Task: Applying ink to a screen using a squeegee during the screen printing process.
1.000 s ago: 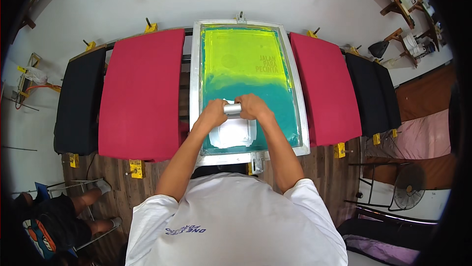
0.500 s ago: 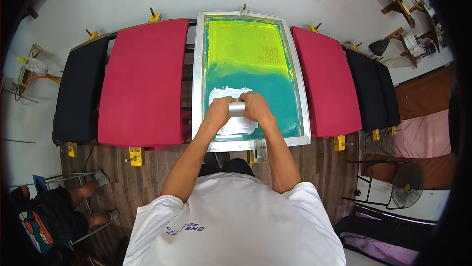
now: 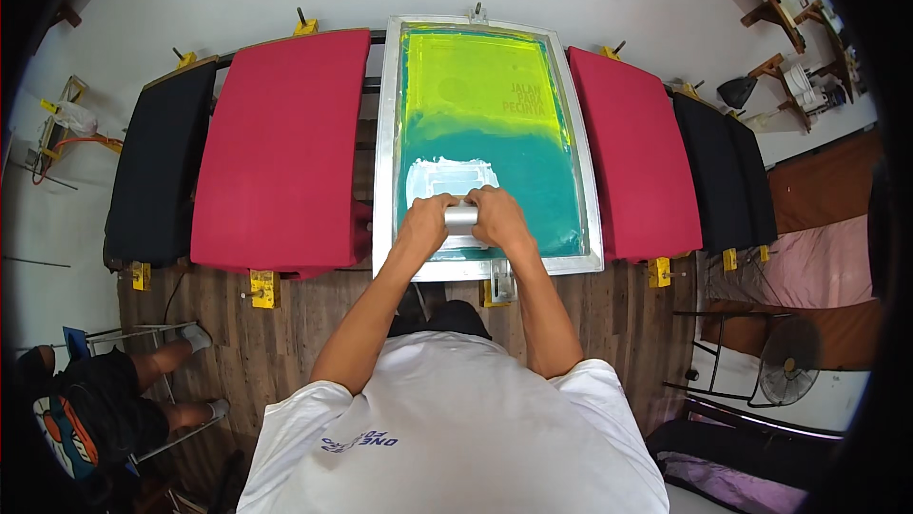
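Observation:
A silver-handled squeegee [image 3: 462, 216] is gripped from both ends over the near part of a screen-printing frame [image 3: 384, 181]. My left hand [image 3: 425, 225] is closed round its left side, and my right hand [image 3: 497, 217] round its right side; the thumbs nearly meet above it. White ink [image 3: 447, 174] coats the mesh in a block just beyond the squeegee. The mesh is teal [image 3: 542, 181] around that and yellow-green [image 3: 466, 62] at the far end, with faint lettering. The squeegee's blade is mostly hidden by my hands.
Red cloth-covered boards [image 3: 281, 153] [image 3: 635, 153] flank the frame, with black ones [image 3: 162, 167] further out. Yellow clamps [image 3: 264, 289] stick out at their near ends. A fan [image 3: 789, 359] stands at right; another person [image 3: 105, 409] sits at lower left.
Both hands have drawn the squeegee slightly nearer to me. More of the white-inked area beyond it now shows, with a pale outlined pattern in it.

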The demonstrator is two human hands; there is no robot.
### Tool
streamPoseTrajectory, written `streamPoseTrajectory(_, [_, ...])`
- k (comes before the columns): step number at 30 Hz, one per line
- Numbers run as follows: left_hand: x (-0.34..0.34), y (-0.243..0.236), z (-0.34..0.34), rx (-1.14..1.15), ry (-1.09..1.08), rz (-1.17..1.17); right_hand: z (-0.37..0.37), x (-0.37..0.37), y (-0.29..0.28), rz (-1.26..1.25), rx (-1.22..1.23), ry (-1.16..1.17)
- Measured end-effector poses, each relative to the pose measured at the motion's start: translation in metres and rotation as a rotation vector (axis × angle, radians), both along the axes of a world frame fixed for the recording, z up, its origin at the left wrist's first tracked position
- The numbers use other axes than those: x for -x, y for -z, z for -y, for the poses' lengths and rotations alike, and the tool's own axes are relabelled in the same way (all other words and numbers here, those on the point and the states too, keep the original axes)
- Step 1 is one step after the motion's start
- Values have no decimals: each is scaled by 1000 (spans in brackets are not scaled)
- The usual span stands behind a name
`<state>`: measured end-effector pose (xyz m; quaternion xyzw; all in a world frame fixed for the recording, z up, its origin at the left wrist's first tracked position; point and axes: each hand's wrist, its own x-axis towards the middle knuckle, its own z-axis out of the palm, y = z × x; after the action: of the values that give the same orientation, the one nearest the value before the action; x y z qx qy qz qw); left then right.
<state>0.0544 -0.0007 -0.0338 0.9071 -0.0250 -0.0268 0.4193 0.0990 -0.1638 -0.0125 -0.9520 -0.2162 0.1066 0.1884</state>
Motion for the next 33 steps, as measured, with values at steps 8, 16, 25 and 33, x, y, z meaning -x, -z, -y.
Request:
streamPoseTrajectory(8, [21,0,4,26,0,4,4,21,-3,-13,-14,9])
streamPoseTrajectory(16, [38,4,6,49,-13,-25,5,41,-8,1,-47,22])
streamPoseTrajectory(25, [56,-8,12,42,-2,-44,11,59,-2,-14,-22,27])
streamPoseTrajectory(33, [63,-9,11,59,-1,-51,11,70,-4,19,-31,34])
